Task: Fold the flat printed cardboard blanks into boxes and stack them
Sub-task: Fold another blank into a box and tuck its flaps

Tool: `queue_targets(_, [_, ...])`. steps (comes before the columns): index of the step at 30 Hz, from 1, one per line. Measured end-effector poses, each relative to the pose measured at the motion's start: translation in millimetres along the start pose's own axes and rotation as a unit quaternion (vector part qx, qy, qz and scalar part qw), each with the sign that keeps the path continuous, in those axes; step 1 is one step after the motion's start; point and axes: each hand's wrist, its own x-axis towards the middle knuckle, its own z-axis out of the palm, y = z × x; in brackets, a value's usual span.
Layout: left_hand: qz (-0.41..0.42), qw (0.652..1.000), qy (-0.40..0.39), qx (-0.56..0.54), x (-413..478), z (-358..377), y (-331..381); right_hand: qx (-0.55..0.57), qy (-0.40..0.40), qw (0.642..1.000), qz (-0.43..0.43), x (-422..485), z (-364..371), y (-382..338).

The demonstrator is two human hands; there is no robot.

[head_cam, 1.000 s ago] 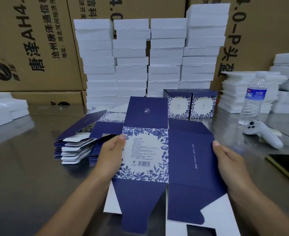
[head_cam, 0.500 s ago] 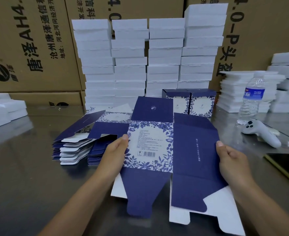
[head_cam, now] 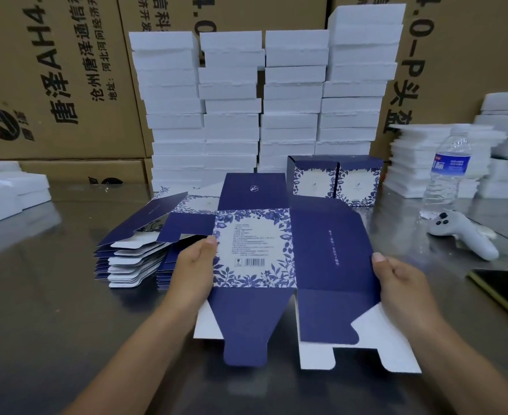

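Centre of view: one printed blank [head_cam: 276, 259], dark blue with a floral white panel carrying a barcode, held partly opened just above the steel table [head_cam: 37, 295]. Its bottom flaps point toward six o'clock and its lid flap toward twelve.

The left hand [head_cam: 196, 265] grips the blank's nine o'clock edge, thumb on the floral panel and fingers curled beneath. The right hand [head_cam: 402, 283] grips the three o'clock edge likewise, thumb on top.

At ten o'clock from the blank lies the pile of flat blanks [head_cam: 133, 253]. At one o'clock stand two folded boxes [head_cam: 333, 181], side by side and touching.

Behind, at twelve, are white foam stacks [head_cam: 261, 100] against brown cartons [head_cam: 52, 79]. At two o'clock are a water bottle [head_cam: 447, 175] and a grey controller [head_cam: 462, 232], and at three a dark phone [head_cam: 504, 289].
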Motion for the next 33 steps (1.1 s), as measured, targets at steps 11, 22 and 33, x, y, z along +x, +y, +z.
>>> queue_targets(11, [0.026, 0.999, -0.044, -0.002, -2, 1, -2, 0.042, 0.019, 0.999, 0.012, 4, -2, 4])
queue_targets(22, [-0.032, 0.997, -0.027, -0.070, -1, 1, 2, 0.073, 0.004, 0.995, 0.065, 1, -1, 4])
queue_targets(33, [-0.027, 0.998, -0.039, -0.047, -3, 0, 1, 0.124, -0.015, 0.988, 0.094, -6, -1, -9])
